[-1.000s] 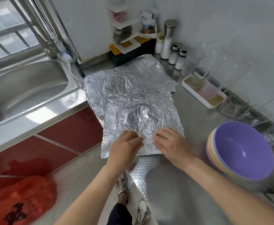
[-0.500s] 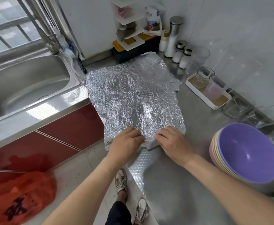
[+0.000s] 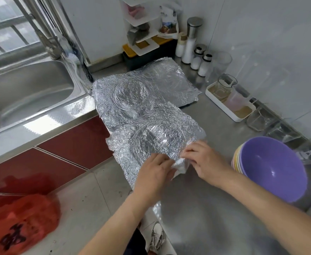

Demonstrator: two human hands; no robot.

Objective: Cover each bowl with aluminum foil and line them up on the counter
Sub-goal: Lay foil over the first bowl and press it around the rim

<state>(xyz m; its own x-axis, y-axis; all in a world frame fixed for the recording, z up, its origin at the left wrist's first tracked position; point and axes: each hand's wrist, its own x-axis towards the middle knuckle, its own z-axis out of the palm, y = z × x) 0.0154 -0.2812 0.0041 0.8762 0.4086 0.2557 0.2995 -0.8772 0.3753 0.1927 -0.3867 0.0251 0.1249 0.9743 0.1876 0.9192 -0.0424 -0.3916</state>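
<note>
Head view: near foil sheet (image 3: 156,138) lies flat on the counter (image 3: 215,199), its left side hanging over the front edge. A round bowl-shaped crease is pressed into its middle. A second creased foil sheet (image 3: 130,96) sits just behind it, overlapping, with more foil further back toward the wall. Cannot tell if anything is under the sheets; they look flat.

Bowl stack (image 3: 272,168), purple on top, stands at the right of the counter, apart from the foil, uncovered and still nested. Judged progress: early. No bowl is wrapped or lined up, so all the covering is left.

Left hand (image 3: 154,173) and right hand (image 3: 204,162) meet at the near edge of the front sheet. Both have their fingers curled down, pinching a small raised, crumpled bit of foil between them. Both forearms reach in from below, hands nearly touching.

Sink (image 3: 22,96) is at the left, white tray (image 3: 230,111) with glassware is by the wall, and red bag (image 3: 20,223) is on the floor.
</note>
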